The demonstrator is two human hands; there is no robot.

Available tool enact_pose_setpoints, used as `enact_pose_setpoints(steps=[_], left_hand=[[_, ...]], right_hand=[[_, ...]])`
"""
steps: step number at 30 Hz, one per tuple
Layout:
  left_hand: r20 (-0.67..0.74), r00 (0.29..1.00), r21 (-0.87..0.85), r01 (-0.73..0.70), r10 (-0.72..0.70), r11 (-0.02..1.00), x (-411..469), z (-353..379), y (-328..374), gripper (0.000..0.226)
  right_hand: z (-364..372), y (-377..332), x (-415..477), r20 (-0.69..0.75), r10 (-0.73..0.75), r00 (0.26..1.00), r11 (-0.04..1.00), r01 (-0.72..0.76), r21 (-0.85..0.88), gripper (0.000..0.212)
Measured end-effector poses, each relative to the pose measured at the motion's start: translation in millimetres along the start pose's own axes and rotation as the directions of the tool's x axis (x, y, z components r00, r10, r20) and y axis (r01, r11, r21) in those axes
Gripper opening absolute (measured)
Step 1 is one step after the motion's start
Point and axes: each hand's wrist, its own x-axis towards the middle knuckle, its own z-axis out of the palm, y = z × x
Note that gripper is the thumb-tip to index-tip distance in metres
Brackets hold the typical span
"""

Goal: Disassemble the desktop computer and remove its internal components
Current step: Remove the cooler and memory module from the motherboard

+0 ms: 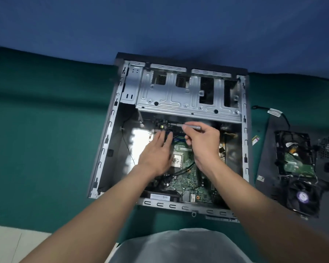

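Obs: the desktop case [110, 130] is lying open in the middle of the frame on the green cloth [46, 130]. The motherboard [186, 179] is sitting in its lower half, below the drive cage [179, 95].

Hands: your right hand [203, 143] is pinching the screwdriver [192, 127], fingers curled on the grey handle, tip pointing left toward the board's top edge just under the cage. Your left hand [156, 154] is lying with fingers straight and spread over the upper left of the board; blur is hiding whether it is touching. The two hands are close together but apart.

Risks, as judged:
- The cage overhang is forcing a shallow driver angle. The tip is likely to be slipping out of a screw head and scoring the board.
- Your left fingertips are sitting near the tip's line. A slip is heading straight at them.
- A freed screw is liable to be dropping beneath the board or among components.
- The uncovered processor [177, 159] is lying right under your wrists. A brush is risking smearing or damage.
- A black cable [184, 168] is crossing the board. Lifting with it attached is going to be straining its connector.

Right of frame: the hard drive [294, 162] and cooler fan [302, 198] are lying well apart from the case.
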Motion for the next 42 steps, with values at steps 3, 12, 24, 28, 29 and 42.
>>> enact_pose_setpoints(steps=[3, 12, 24, 28, 29, 42], left_hand=[[0.108, 0.994, 0.020, -0.017, 0.014, 1.000, 1.0, 3.9, -5.8, 0.082], [0.269, 0.963, 0.122, -0.007, -0.026, 0.992, 0.1, 11.3, -7.2, 0.088], [0.351, 0.935, 0.126, -0.003, -0.041, 0.992, 5.3, 13.7, -10.0, 0.091], [0.359, 0.932, 0.111, 0.013, -0.053, 0.994, 7.2, 16.4, -10.7, 0.093], [0.360, 0.931, 0.110, 0.016, -0.055, 0.994, 7.4, 16.6, -10.7, 0.093], [0.356, 0.933, 0.117, 0.018, -0.059, 0.993, 9.8, 19.9, -12.9, 0.092]], right_hand=[[21.9, 6.2, 14.2, -0.017, -0.024, 1.000, 0.993, 0.022, -0.120, 0.007], [49.9, 20.3, 40.6, 0.013, -0.180, 0.984, 0.770, 0.149, -0.620, 0.040], [69.4, 5.8, 58.9, 0.287, -0.092, 0.954, 0.417, 0.298, -0.859, 0.030], [73.1, 6.9, 62.8, 0.319, -0.056, 0.946, 0.358, 0.317, -0.878, 0.034], [73.4, 7.0, 63.4, 0.317, -0.046, 0.947, 0.343, 0.313, -0.886, 0.035], [75.4, 5.5, 67.8, 0.368, -0.039, 0.929, 0.257, 0.365, -0.895, 0.036]])
